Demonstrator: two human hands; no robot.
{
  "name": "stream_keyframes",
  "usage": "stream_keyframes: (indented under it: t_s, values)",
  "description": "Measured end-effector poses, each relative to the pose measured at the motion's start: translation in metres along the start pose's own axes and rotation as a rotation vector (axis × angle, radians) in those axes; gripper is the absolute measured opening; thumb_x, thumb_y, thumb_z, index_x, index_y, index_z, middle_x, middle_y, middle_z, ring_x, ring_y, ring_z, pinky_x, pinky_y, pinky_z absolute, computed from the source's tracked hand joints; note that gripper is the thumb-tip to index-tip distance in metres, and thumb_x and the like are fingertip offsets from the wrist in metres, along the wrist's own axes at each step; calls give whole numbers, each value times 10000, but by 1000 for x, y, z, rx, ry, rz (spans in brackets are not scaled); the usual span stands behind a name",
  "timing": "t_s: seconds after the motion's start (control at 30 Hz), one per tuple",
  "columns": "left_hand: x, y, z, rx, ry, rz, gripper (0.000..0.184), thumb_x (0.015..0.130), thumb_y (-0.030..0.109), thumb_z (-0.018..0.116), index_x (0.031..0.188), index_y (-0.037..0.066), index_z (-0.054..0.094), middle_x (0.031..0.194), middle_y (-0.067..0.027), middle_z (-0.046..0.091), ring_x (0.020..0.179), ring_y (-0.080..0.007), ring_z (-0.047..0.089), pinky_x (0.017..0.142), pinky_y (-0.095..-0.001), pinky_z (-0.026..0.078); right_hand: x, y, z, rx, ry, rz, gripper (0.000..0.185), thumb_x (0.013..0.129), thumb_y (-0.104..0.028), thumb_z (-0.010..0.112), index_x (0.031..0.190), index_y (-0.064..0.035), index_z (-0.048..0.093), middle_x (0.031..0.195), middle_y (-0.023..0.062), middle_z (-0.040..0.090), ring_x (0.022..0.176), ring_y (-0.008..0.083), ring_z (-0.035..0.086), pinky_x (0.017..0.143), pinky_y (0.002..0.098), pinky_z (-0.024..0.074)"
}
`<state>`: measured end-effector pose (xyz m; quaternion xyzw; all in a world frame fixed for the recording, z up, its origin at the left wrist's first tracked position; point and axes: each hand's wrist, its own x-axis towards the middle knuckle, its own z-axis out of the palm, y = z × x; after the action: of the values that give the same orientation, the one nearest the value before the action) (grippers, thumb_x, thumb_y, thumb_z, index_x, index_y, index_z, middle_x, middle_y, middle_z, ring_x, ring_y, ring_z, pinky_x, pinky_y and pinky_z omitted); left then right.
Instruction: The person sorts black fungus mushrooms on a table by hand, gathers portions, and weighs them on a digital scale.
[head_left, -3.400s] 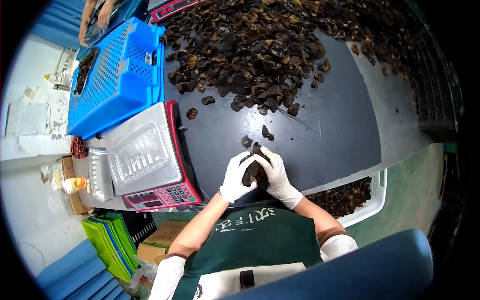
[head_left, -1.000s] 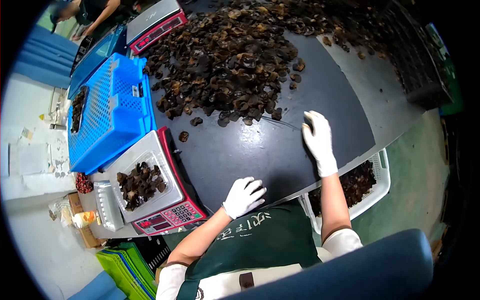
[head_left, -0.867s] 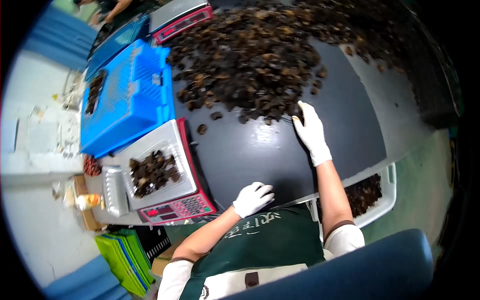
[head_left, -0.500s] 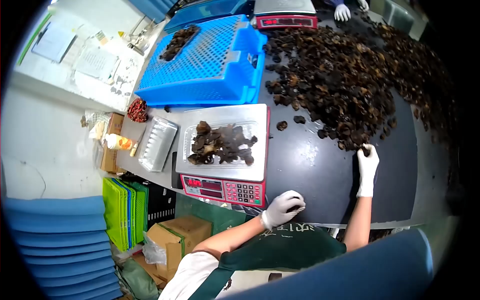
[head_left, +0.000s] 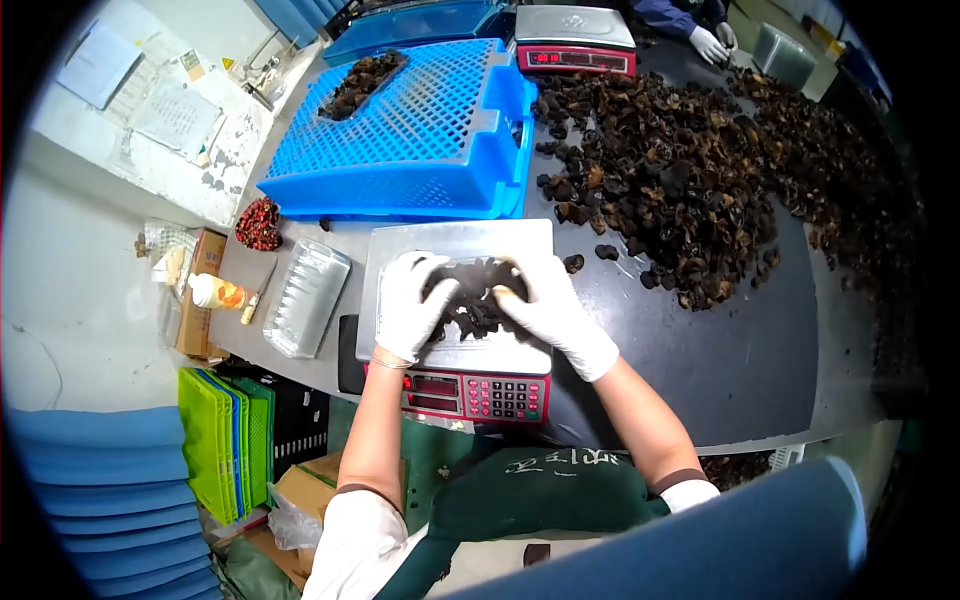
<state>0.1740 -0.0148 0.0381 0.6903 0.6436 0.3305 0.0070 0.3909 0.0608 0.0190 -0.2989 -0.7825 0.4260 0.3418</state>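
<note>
I log the wood-ear heap (head_left: pixel 670 190), upper right. Mid-frame, the scale (head_left: pixel 505 397) bears the mushroom portion (head_left: pixel 476 290), presumably for weighing; my right hand (head_left: pixel 562 318) and left hand (head_left: pixel 402 308), fingers parted from thumbs, flank it, likely containing strays.

Looks bright and cool across the middle, apparently lit from above. Spreads pale, soft glare over the smooth dark-grey mat (head_left: pixel 700 370), between the front edge of the grey metal desk (head_left: pixel 240 335) and the heap of curled dark-brown pieces (head_left: pixel 680 190), with small glints on the latter. Sparkles along the stacked clear plastic trays (head_left: pixel 305 300). Darkens heavily beyond the desk's right edge. Curves straight lines outward, blackens at all four corners, and softens the blue padded shape (head_left: pixel 700 530) up close.
</note>
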Motion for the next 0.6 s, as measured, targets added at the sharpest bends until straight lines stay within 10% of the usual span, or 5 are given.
stream_keyframes:
  t_s: [0.17, 0.4, 0.6]
  values:
    - [-16, -16, 0, 19, -155, 18, 549, 826, 301, 701, 1326, 117, 570, 1349, -165, 498, 1222, -374, 447, 1070, -484, 340, 7, -8, 8, -272, -12, -192, 552, 864, -270, 670, 1344, -43, 520, 1164, 177, 612, 1136, 374, 528, 983, 454, 408]
    - [-19, -34, -15, -164, -148, -7, 534, 903, 360, 608, 1352, 79, 548, 1407, -189, 472, 1328, -395, 393, 1125, -491, 289, -2, 5, -30, -575, -61, -112, 315, 767, -108, 659, 1081, -136, 656, 998, 46, 659, 1152, 304, 534, 1048, 492, 331]
    - [-21, -22, 1, 66, -227, 24, 535, 843, 344, 688, 1330, 152, 581, 1423, -157, 463, 1338, -425, 362, 1121, -520, 298, -5, -4, -11, -792, -111, -195, 325, 689, -109, 721, 1005, -134, 650, 1193, 96, 564, 1265, 387, 438, 1098, 621, 257]
